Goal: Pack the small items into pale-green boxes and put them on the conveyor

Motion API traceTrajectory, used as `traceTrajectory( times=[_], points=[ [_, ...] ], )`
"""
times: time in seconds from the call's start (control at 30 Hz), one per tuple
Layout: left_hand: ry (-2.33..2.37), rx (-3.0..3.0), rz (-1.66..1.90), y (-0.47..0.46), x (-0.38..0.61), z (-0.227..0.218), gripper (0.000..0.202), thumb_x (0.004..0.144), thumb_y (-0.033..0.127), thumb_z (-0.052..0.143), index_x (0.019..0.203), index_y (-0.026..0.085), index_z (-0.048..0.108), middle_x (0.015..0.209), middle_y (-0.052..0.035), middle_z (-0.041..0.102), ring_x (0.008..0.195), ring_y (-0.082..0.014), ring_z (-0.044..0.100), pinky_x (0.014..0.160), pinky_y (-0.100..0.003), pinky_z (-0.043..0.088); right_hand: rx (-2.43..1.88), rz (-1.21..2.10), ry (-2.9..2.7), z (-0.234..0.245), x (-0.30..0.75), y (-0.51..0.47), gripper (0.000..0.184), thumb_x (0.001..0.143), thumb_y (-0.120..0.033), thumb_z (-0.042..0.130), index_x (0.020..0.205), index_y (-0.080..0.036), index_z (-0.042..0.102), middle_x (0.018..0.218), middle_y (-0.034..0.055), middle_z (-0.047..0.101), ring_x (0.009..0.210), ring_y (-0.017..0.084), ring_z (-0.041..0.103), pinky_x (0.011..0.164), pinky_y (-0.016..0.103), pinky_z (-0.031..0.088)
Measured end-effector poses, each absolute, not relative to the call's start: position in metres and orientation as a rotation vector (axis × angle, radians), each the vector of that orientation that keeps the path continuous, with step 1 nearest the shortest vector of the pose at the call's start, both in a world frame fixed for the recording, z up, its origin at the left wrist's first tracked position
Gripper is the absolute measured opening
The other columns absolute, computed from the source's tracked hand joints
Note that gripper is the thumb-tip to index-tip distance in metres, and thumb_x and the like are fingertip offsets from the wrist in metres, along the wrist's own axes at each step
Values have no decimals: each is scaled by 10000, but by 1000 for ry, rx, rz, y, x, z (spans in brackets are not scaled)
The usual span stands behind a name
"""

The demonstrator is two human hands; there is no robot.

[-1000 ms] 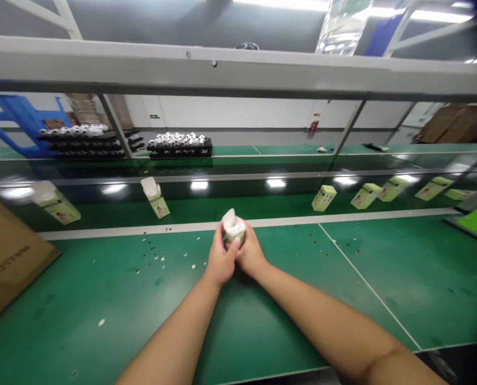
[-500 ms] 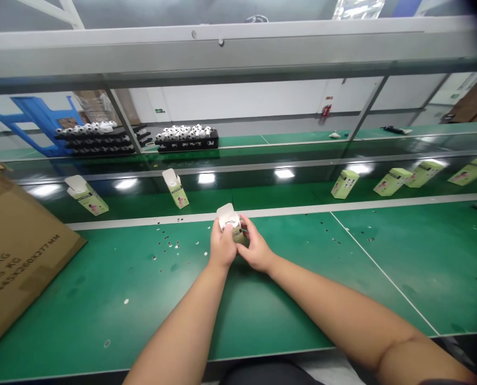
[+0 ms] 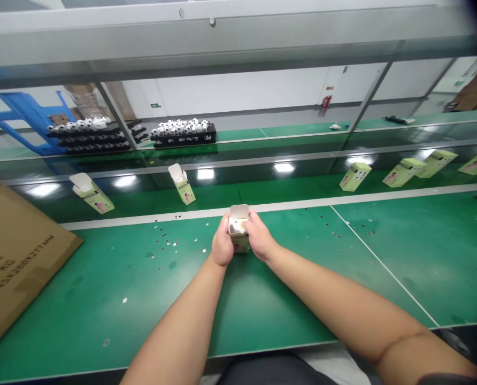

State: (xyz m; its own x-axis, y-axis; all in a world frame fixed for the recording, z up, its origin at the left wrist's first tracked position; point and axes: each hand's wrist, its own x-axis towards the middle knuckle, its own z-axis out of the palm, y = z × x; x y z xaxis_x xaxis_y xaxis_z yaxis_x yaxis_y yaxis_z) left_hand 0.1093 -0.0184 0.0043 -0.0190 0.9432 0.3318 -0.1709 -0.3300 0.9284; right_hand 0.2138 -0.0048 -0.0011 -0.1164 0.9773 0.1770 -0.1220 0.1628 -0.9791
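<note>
1. Seven pale green boxes: six beyond the bench's far edge, one above the bench.
2. One brown cardboard carton at the bench's left edge.
3. Four black trays of footballs, three stacked.

Factory packing workshop. Item: long green-topped workbench under a grey metal shelf beam. Item: small pale green boxes, set in a row. Item: black racks of black-and-white toy footballs. Item: brown corrugated carton, printed with dimensions. Item: red fire extinguisher, mounted on a white wall.
</note>
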Motion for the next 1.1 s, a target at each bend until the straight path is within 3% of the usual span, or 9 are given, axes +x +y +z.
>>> traceTrajectory(
  times=[0.07, 0.17, 0.3, 0.37, 0.43, 0.57, 0.7, 0.87, 1.1],
  points=[
    [828, 1312, 1485, -17, 110, 7, 297, 873, 301, 472, 1140, 195, 549, 1091, -75, 635, 1000, -211, 609, 884, -338, 494, -931, 1194, -1292, 1, 215, -2, 413, 755, -154, 427, 1164, -211, 435, 1009, 48, 643, 869, 183, 635, 720, 290, 543],
    [769, 1259, 1565, -16, 111, 6, 359, 774, 174, 549, 1124, 237, 496, 1092, -35, 603, 988, -175, 600, 886, -316, 482, -922, 1025, -1330, 4, 217, -2, 369, 731, -145, 453, 1094, -215, 446, 1010, 50, 619, 905, 181, 618, 779, 307, 534],
    [880, 1358, 1686, -15, 106, 0, 72, 767, 192, 578, 832, 200, 608, 946, -31, 598, 948, -184, 584, 900, -330, 462, -841, 641, -1533, 8, 227, -6, 100, 755, -146, 502, 805, -213, 557, 939, 40, 602, 937, 192, 593, 869, 360, 503],
    [881, 1447, 1701, -16, 102, -2, 183, 830, 266, 506, 730, 181, 634, 957, -63, 612, 971, -215, 587, 920, -369, 454, -745, 493, -1662, 9, 237, -7, 114, 771, -145, 506, 750, -216, 593, 894, 36, 614, 903, 195, 595, 865, 384, 497],
    [885, 1526, 1699, -18, 100, -3, 283, 880, 326, 447, 759, 178, 656, 1004, -84, 626, 990, -235, 595, 931, -396, 451, -637, 402, -1778, 10, 248, -7, 162, 795, -165, 499, 828, -226, 646, 937, 42, 641, 919, 202, 602, 883, 410, 490],
    [1031, 1647, 1691, -23, 102, -2, 166, 844, 346, 601, 855, 187, 646, 1052, -85, 632, 1023, -233, 601, 956, -387, 444, -593, 337, -1914, 11, 261, -5, 215, 837, -243, 538, 1008, -227, 666, 1089, 68, 648, 1009, 217, 611, 918, 419, 491],
    [1083, 1707, 1705, -20, 104, -3, 183, 882, 352, 578, 926, 188, 646, 1098, -94, 632, 1049, -223, 596, 961, -383, 445, -680, 254, -1908, 14, 257, -4, 175, 862, -245, 561, 998, -219, 669, 1026, 69, 674, 964, 202, 625, 886, 389, 513],
    [1067, 1693, 1699, -17, 105, -6, 266, 938, 392, 475, 890, 177, 625, 1020, -84, 638, 988, -204, 602, 938, -366, 452, -767, 218, -1890, 18, 250, -10, 173, 892, -223, 541, 997, -224, 679, 966, 49, 678, 902, 184, 626, 836, 348, 518],
    [929, 1493, 1659, -22, 109, -10, 209, 934, 365, 403, 917, 200, 530, 997, -52, 573, 956, -180, 558, 922, -332, 446, -746, 76, -2045, 11, 253, -20, 267, 899, -217, 514, 1138, -239, 630, 1140, 73, 620, 1032, 215, 593, 907, 373, 510]
  ],
)
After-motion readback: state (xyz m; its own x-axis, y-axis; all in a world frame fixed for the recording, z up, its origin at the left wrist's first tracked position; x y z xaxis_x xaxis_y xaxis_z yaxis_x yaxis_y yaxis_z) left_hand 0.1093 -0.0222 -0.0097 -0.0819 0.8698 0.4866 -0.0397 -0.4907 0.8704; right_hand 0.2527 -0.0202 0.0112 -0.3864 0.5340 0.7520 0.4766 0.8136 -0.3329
